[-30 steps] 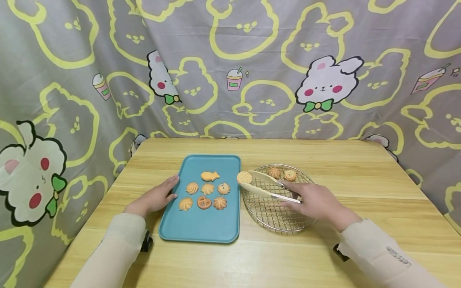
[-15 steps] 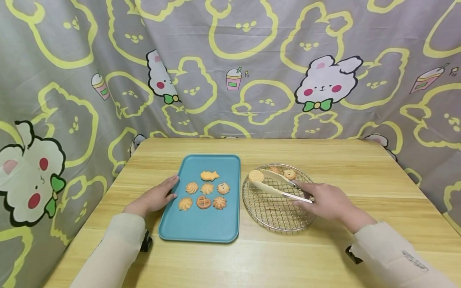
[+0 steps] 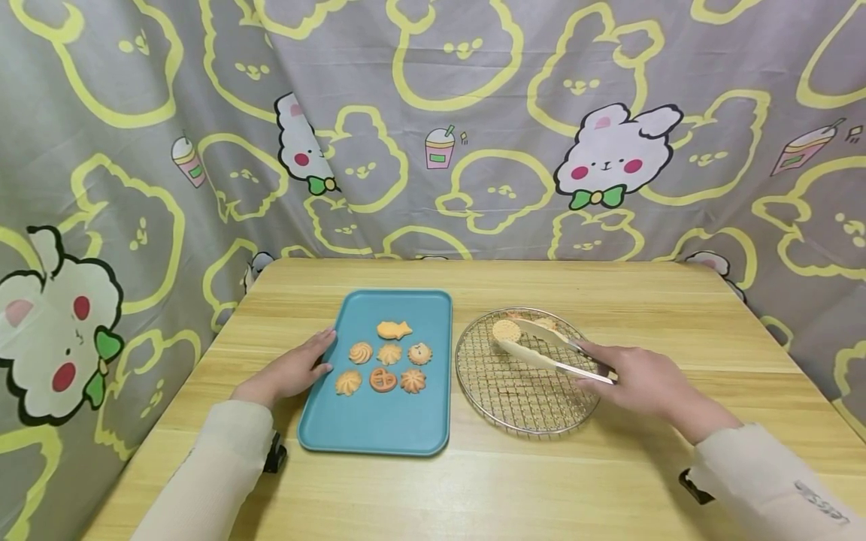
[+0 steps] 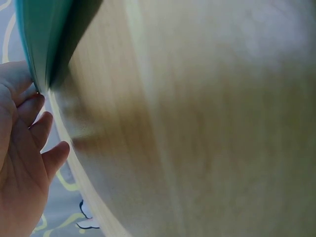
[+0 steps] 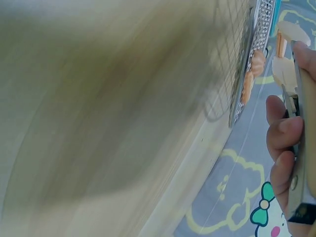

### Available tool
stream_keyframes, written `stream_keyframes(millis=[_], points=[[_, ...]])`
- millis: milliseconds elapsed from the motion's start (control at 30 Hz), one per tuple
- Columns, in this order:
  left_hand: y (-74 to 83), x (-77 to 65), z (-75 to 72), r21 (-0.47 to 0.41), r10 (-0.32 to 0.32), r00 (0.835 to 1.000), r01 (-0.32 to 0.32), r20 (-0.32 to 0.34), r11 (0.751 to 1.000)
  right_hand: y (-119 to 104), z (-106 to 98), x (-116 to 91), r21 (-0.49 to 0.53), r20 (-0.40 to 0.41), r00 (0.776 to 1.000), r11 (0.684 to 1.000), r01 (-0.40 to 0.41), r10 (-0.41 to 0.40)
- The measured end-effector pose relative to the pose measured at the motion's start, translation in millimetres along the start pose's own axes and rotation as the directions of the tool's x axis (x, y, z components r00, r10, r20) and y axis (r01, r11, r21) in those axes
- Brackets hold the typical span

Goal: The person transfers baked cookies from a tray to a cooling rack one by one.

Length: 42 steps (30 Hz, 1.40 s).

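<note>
My right hand grips a pair of tongs with cream tips and metal handles. Between the tips is a round pale cookie, held over the round wire rack. In the right wrist view the tongs' metal handle lies along my curled fingers. Two cookies on the rack's far side are partly hidden behind the tongs in the head view. My left hand rests at the left edge of the blue tray, fingers touching its rim.
Several cookies lie on the tray, among them a fish-shaped cookie and a pretzel-shaped cookie. Tray and rack stand side by side on a wooden table. A patterned curtain hangs behind and at the sides.
My right hand has moved right with the tongs and the round cookie, from the tray's right edge to over the rack. The left hand and the tray stay in place.
</note>
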State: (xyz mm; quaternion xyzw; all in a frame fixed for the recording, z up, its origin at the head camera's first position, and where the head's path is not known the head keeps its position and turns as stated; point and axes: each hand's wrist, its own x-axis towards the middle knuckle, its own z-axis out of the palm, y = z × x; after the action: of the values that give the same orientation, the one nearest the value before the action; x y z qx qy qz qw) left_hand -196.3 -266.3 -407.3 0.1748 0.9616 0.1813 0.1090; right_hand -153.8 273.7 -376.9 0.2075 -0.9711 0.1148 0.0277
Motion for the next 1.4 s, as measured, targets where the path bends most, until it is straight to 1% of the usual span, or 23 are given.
stream_keyframes(millis=[267, 533, 1100, 1400], points=[[-2.2, 0.6, 1.5, -0.003, -0.001, 1.0, 0.001, 0.001, 1.0, 9, -8, -9, -0.001, 0.027, 0.998, 0.999, -0.048, 0.048], [-1.3, 0.8, 0.9, 0.002, 0.005, 1.0, -0.005, -0.001, 1.0, 17, -13, -17, -0.032, 0.018, 0.999, 0.999, -0.04, 0.04], [0.4, -0.3, 0.2, 0.006, 0.005, 1.0, -0.005, -0.005, 1.0, 34, -27, -33, -0.078, 0.058, 0.996, 0.995, -0.057, 0.062], [0.4, -0.7, -0.2, 0.008, 0.009, 1.0, -0.009, -0.006, 1.0, 40, -32, -39, -0.089, 0.074, 0.996, 0.995, -0.05, 0.057]])
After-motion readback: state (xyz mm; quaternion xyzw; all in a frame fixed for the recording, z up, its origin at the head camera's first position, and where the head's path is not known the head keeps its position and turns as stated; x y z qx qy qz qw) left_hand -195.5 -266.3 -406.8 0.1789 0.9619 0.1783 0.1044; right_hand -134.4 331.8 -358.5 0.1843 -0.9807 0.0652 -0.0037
